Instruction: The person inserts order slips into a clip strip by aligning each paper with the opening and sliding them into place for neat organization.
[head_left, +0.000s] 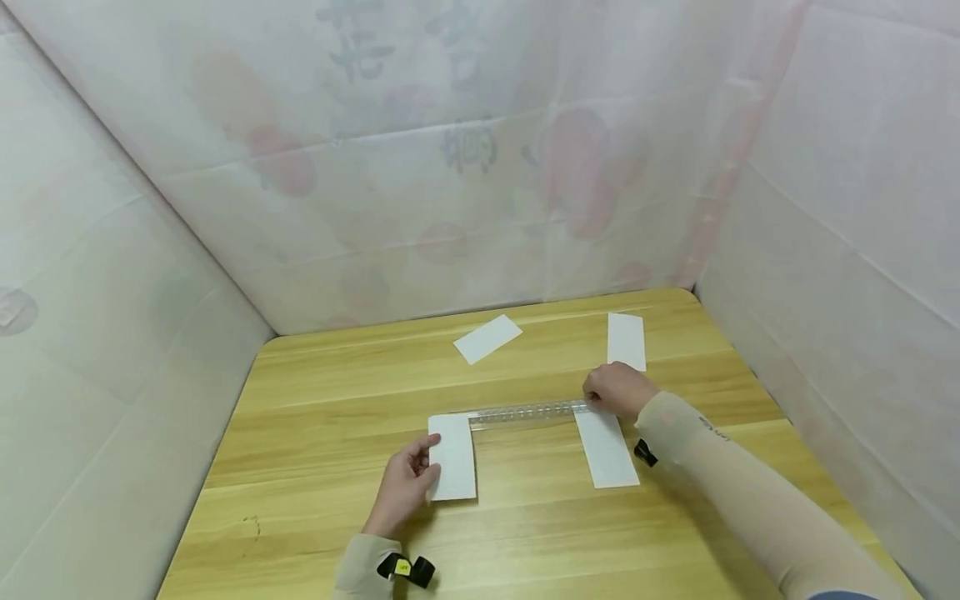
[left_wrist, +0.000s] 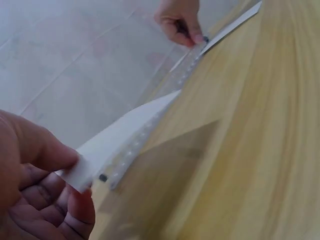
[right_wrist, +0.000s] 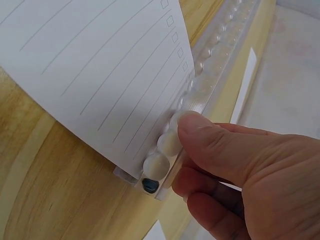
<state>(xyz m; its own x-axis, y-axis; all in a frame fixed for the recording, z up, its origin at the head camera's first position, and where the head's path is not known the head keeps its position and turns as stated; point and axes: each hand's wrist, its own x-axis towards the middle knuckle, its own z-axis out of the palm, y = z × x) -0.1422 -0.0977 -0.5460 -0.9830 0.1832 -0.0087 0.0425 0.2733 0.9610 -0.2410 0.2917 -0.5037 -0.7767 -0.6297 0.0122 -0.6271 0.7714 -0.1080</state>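
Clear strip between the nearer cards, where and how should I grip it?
Probably pinch the clear strip across its middle, from above: that stretch is narrow and exposed, while white cards meet both ends and the right hand pinches the right end.

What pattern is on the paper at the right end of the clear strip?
White paper, thin grey lines, small squares; best in the right wrist view.

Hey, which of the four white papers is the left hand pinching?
The near-left paper, at the clear strip's left end. The left hand pinches its left edge; the near-right paper, far-middle paper and far-right paper are apart from that hand.
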